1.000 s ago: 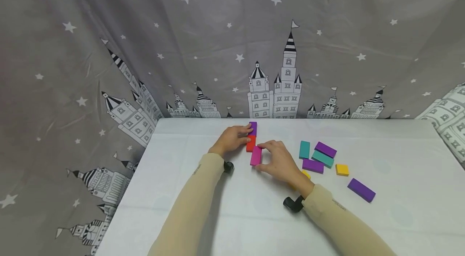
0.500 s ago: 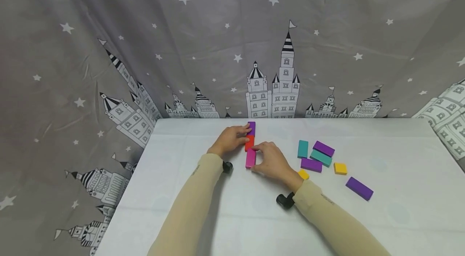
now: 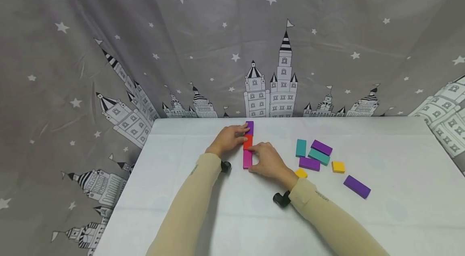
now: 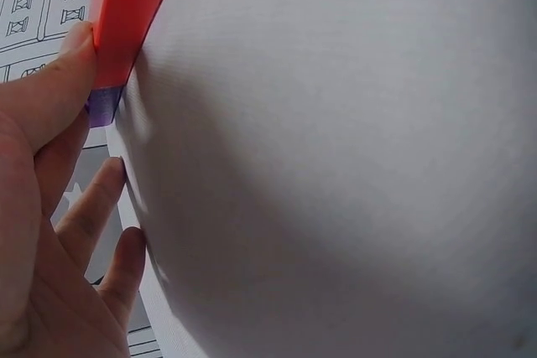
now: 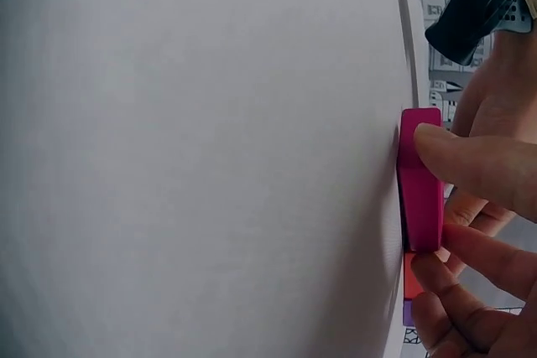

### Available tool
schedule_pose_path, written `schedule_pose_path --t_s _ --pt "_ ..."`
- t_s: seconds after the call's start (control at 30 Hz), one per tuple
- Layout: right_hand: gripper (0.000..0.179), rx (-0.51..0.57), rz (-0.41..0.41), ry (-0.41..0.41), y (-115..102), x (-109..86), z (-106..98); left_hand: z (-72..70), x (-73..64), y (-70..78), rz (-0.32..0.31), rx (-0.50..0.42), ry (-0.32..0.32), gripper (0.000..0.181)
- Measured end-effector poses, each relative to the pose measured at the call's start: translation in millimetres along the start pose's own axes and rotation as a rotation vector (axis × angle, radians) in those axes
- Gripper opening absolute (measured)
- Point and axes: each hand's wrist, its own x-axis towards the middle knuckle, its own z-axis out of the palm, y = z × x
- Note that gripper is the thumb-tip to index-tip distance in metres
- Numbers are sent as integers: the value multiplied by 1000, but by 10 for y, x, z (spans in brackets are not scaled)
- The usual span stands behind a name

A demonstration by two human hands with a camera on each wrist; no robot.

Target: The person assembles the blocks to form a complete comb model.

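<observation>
Three blocks lie end to end in a line on the white table: a purple block farthest away, a red block in the middle and a pink block nearest me. My left hand rests at their left side, thumb against the red block and a fingertip on the purple one; its other fingers are spread on the table in the left wrist view. My right hand pinches the pink block lengthwise, thumb at the near end and fingers at the far end, beside the red block.
Right of my right hand lie several loose blocks: an upright-lying teal block, a teal block between two purple ones, two small yellow blocks, one fully visible, and a purple block. A grey castle-print curtain hangs behind the table.
My right hand has brought the pink block left and turned it straight, into line against the red block's near end. My left hand has stayed at the purple and red blocks.
</observation>
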Motion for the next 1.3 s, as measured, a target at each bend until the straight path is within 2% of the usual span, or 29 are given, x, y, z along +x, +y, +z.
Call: schedule_pose_path --t_s 0.3,0.43,0.57,0.93,1.13,1.3 --pt "58 -31 13 6 -19 1 15 -6 32 -6 22 -1 1 51" --pt "57 -62 17 -1 -32 -13 12 0 45 -4 9 11 -3 51" --pt "56 -76 27 -2 -55 -26 5 1 37 11 -8 15 -8 51" --pt "57 -77 78 2 -112 -25 45 5 -5 10 10 1 10 49" --pt "59 -99 61 11 -105 -38 55 18 6 -22 13 -3 16 48" --pt "61 -59 32 45 -137 -100 -53 15 12 -29 12 2 10 49"
